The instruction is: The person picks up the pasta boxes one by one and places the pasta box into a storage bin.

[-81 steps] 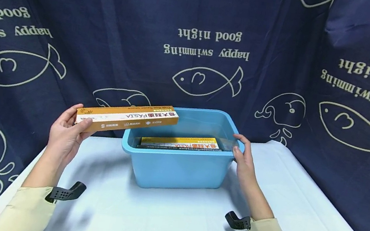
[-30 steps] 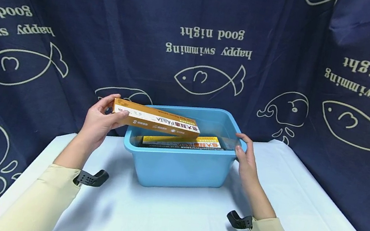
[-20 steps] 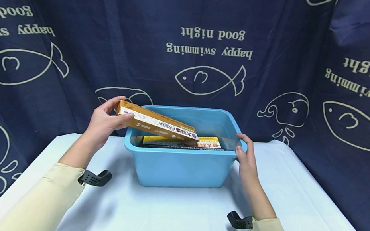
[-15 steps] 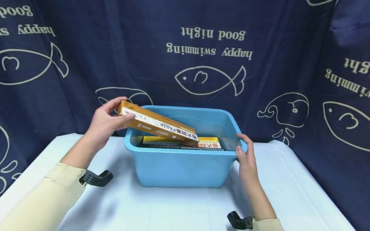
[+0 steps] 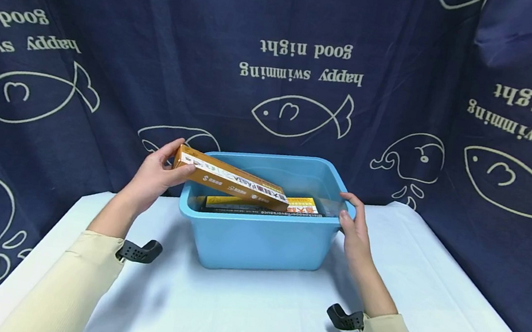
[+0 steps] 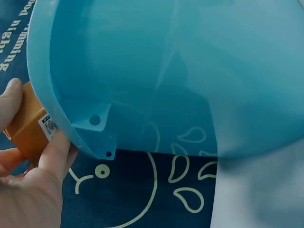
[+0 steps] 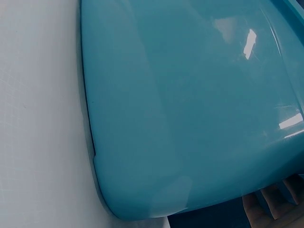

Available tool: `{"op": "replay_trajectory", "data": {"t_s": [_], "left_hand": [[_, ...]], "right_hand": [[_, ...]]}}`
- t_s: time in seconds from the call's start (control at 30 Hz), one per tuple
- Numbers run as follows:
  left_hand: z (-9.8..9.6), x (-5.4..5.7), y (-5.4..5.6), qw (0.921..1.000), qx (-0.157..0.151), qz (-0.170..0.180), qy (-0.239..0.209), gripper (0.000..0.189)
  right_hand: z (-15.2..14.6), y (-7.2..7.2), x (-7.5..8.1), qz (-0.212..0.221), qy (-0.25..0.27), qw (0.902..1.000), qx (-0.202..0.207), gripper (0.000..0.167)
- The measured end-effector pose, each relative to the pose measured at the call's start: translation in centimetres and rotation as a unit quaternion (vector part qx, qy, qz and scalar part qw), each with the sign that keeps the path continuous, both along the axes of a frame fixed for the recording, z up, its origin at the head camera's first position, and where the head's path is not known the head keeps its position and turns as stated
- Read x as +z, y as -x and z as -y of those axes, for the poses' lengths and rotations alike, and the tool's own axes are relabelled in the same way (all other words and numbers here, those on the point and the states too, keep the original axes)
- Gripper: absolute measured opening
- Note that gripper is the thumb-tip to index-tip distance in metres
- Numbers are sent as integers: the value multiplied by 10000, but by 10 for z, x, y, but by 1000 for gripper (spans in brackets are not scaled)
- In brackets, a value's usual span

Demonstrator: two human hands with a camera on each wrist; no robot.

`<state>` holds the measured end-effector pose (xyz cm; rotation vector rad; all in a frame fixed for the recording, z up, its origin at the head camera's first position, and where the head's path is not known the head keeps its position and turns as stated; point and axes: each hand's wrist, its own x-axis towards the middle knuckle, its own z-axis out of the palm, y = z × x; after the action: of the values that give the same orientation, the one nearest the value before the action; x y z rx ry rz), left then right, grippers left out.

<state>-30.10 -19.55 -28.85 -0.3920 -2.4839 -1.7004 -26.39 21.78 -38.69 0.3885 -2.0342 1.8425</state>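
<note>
My left hand (image 5: 155, 174) grips the near end of an orange-brown pasta box (image 5: 234, 181). The box slants down to the right, its far end inside a blue plastic bin (image 5: 256, 240) and its held end above the bin's left rim. In the left wrist view, thumb and fingers pinch the box's end (image 6: 31, 121) close to the rim. A second pasta box, yellow and black (image 5: 303, 207), lies in the bin, partly covered by the first. My right hand (image 5: 354, 226) holds the bin's right rim, thumb on the near side; the right wrist view shows only some fingertips (image 7: 270, 204).
The bin stands on a table with a white cover (image 5: 231, 317). Behind it and at both sides hangs a dark blue curtain (image 5: 196, 79) with fish drawings and lettering. White cover spreads in front of the bin and to its right.
My left hand has carried the orange-brown box rightward, from beside the bin to over it, and the box's far end has dipped inside. My right hand stays on the rim.
</note>
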Motion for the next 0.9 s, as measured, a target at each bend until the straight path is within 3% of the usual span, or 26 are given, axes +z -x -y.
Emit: {"op": "replay_trajectory", "data": {"t_s": [0.27, 0.5, 0.67, 0.9], "left_hand": [[-4, -6, 5, 9998, -58, 138, 132, 77], [-6, -16, 12, 9952, 211, -83, 947, 73], [-11, -20, 17, 9938, 239, -154, 1071, 72], [-16, -22, 21, 9944, 231, 103, 1027, 75]], "right_hand": [[0, 0, -1, 30, -36, 10000, -21, 47], [0, 0, -2, 23, 48, 10000, 10, 47], [0, 2, -2, 25, -12, 10000, -40, 47], [1, 1, -1, 37, -19, 10000, -48, 47]]}}
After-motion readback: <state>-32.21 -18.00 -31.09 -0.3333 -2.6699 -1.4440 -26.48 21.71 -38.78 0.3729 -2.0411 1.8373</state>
